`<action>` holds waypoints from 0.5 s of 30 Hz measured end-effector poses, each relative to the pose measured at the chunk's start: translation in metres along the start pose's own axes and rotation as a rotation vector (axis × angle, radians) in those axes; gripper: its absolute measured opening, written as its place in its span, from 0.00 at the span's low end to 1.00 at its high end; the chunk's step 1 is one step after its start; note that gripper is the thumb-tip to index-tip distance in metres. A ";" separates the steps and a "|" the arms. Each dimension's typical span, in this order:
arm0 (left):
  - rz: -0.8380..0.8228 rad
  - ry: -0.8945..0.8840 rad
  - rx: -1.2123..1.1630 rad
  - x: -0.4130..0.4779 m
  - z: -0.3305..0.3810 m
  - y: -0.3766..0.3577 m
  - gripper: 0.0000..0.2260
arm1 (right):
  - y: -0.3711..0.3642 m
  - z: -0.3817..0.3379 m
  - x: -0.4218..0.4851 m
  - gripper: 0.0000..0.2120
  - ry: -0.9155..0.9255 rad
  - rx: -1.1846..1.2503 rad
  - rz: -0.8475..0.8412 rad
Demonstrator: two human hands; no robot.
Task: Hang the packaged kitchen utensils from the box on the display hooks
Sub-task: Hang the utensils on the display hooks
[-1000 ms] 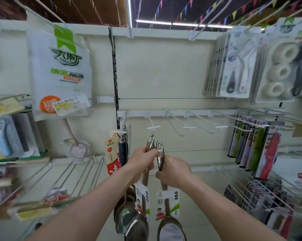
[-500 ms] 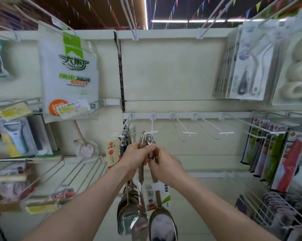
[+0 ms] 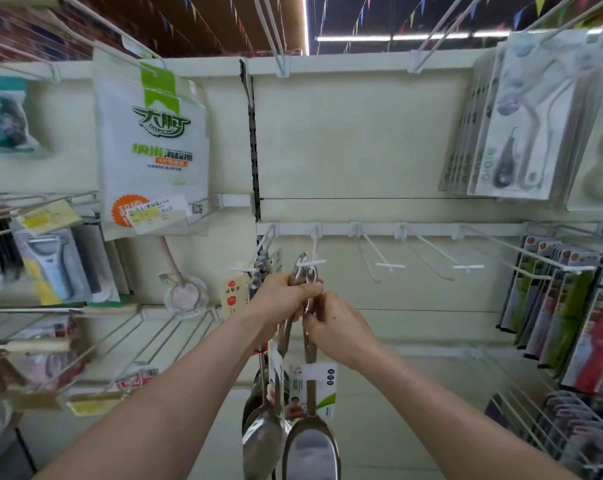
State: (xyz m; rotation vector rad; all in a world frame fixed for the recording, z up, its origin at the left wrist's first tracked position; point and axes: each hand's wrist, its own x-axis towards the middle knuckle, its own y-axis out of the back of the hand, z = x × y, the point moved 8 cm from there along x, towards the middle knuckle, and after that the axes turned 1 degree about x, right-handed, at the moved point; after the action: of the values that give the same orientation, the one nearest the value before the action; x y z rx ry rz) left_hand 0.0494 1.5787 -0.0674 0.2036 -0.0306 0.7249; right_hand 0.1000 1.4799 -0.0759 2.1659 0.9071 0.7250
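Steel spoons (image 3: 310, 448), glossy, oval-bowled: left grip (image 3: 282, 296) curled round 1 handle, right grip (image 3: 334, 327) pinching the other.

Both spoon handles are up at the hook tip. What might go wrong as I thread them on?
1. The left hand and right hand hold both spoon handles together at the hook tip. If the holes are misaligned, only one may catch, and the other spoon may drop on release.
2. The spoon bowls hang close to the spoons on the neighbouring hook; a swing may knock them.
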 end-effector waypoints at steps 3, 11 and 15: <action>-0.017 0.030 0.040 0.002 0.001 0.002 0.09 | -0.003 0.000 0.002 0.10 -0.003 0.038 0.032; -0.008 0.061 0.064 0.000 0.003 -0.004 0.08 | -0.006 -0.002 -0.005 0.11 -0.007 0.003 0.092; 0.013 0.056 -0.001 0.003 -0.003 -0.007 0.05 | -0.009 0.002 0.009 0.16 -0.058 -0.108 0.040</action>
State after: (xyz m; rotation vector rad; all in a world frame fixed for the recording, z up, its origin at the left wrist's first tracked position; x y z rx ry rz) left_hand 0.0562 1.5762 -0.0718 0.1817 0.0211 0.7437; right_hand 0.1032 1.4903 -0.0820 2.1045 0.7790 0.7103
